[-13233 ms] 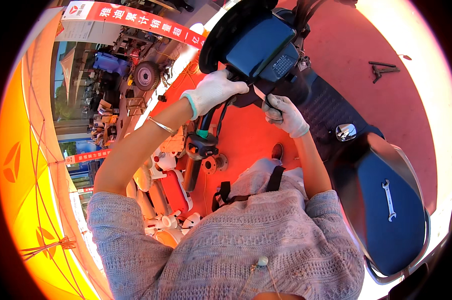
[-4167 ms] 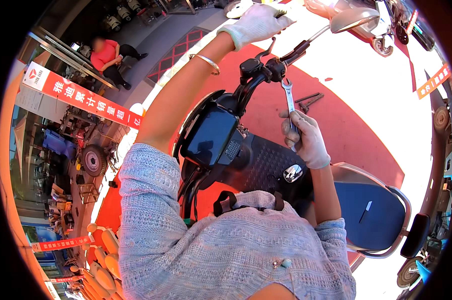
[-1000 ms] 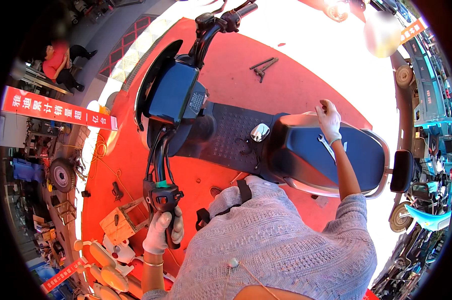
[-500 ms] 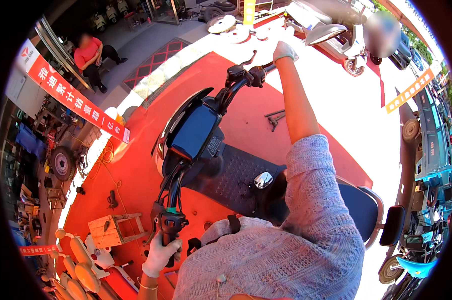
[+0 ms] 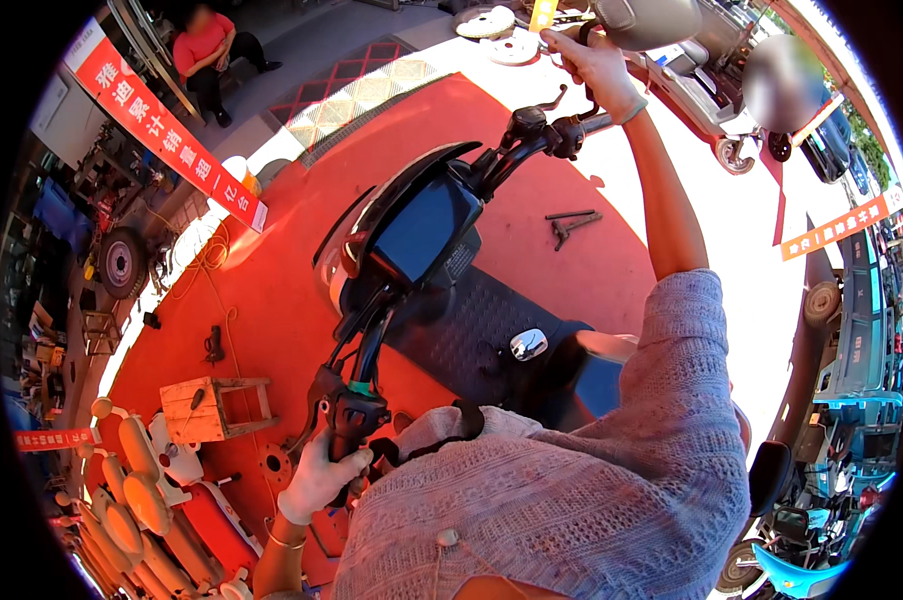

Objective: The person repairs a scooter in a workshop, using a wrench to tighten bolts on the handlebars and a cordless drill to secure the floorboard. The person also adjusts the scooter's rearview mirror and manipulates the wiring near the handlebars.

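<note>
I see a dark scooter with a display housing (image 5: 421, 225), footboard (image 5: 461, 335) and partly hidden seat (image 5: 596, 385). My left hand (image 5: 316, 475), in a whitish glove, grips the left handlebar grip below the switch housing (image 5: 351, 415). My gloved right hand (image 5: 596, 70) is raised beyond the right handlebar (image 5: 561, 135), fingers curled around the dark stem beneath a mirror (image 5: 646, 20), index finger partly extended. A small chrome mirror (image 5: 528, 344) lies on the footboard near the seat. The wrench seen earlier on the seat is out of sight.
Red mat (image 5: 251, 340) with metal tools (image 5: 571, 225), cables, a power tool (image 5: 213, 345) and wooden stool (image 5: 201, 410). Scooters (image 5: 141, 480) crowd the lower left. A wheel (image 5: 121, 262) is left. A seated person (image 5: 211, 55) is upper left, vehicles (image 5: 861, 330) right.
My right hand has moved from over the seat up and forward past the right handlebar to the mirror stem. My left hand stays on the left grip. The view has shifted.
</note>
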{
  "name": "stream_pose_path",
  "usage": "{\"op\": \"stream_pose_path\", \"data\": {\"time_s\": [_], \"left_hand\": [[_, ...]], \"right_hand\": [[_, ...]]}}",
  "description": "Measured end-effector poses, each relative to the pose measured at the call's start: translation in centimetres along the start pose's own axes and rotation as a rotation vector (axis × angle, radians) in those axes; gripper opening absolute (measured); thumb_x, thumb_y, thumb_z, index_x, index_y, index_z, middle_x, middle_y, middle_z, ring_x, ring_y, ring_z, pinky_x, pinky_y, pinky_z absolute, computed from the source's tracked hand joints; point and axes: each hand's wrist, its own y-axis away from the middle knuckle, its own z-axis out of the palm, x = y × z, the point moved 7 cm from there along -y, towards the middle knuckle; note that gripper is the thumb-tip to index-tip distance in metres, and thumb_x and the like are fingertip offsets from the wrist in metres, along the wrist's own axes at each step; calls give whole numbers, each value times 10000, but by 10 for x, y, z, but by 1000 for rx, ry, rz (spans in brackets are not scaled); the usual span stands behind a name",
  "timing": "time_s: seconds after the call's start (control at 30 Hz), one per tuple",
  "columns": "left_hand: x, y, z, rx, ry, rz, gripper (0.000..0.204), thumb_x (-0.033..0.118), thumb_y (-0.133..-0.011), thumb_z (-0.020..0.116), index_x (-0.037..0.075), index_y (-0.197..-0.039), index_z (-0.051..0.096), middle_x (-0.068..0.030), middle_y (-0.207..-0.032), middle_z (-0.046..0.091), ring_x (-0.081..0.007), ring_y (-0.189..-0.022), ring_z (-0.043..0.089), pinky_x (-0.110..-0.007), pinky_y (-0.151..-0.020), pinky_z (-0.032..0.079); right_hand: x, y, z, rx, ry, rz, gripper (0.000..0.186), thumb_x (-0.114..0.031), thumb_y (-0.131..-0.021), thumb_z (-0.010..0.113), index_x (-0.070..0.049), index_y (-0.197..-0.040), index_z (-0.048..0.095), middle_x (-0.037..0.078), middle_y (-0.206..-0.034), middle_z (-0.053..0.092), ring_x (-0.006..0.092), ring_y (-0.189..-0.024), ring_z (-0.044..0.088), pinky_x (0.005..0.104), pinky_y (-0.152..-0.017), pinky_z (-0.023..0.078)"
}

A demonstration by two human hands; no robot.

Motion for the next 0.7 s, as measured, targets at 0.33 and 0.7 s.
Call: {"op": "stream_pose_path", "data": {"time_s": [0.33, 0.7], "left_hand": [[16, -3, -11, 15, -76, 0, 301, 122, -799, 680, -13, -1015, 518, -46, -711, 589, -91, -545, 566, -259, -502, 492], [7, -3, -7, 21, -125, 127, 339, 129, -786, 694, -22, -1051, 545, -44, -825, 634, -82, -727, 566, -264, -637, 487]], "right_hand": [[35, 74, -11, 806, -274, 55, 318, -255, -845, 677, 34, -742, 594, 15, -642, 555, 73, -595, 445, 235, -566, 377], [17, 113, 10, 673, -571, -135, 193, -108, -849, 658, -33, -699, 563, -9, -658, 484, 88, -661, 454, 249, -656, 356]]}}
